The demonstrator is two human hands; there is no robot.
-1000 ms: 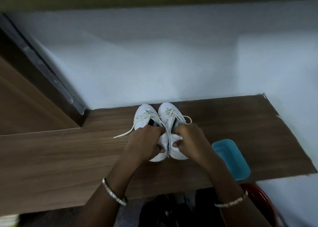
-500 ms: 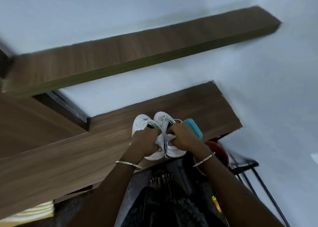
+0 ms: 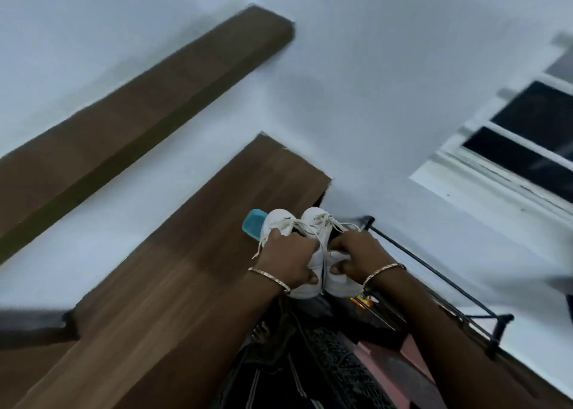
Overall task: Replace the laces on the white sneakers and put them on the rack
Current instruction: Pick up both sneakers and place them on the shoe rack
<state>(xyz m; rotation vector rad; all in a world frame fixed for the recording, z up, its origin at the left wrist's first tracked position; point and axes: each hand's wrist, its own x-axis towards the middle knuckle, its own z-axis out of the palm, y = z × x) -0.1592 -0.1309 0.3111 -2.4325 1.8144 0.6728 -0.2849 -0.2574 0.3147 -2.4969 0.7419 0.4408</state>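
Observation:
Two white laced sneakers are held side by side in the air past the right end of the wooden table [image 3: 186, 269]. My left hand [image 3: 288, 261] grips the left sneaker [image 3: 277, 222] around its collar. My right hand [image 3: 356, 255] grips the right sneaker [image 3: 316, 218] the same way. White laces [image 3: 305, 225] are threaded through both and hang loose, one end dangling left. A black metal rack [image 3: 440, 280] stands right of the shoes, against the wall below the window. Both hands cover the shoes' heels.
A teal tray [image 3: 252, 224] lies on the table's right end, just behind the left sneaker. A wooden shelf [image 3: 139, 110] runs along the white wall above. A window [image 3: 527, 135] is at the right. My dark patterned clothing and feet show below.
Both hands have lifted the sneakers off the table and carried them right, past the teal tray and off the table's end. The view has swung right, bringing the rack and window in.

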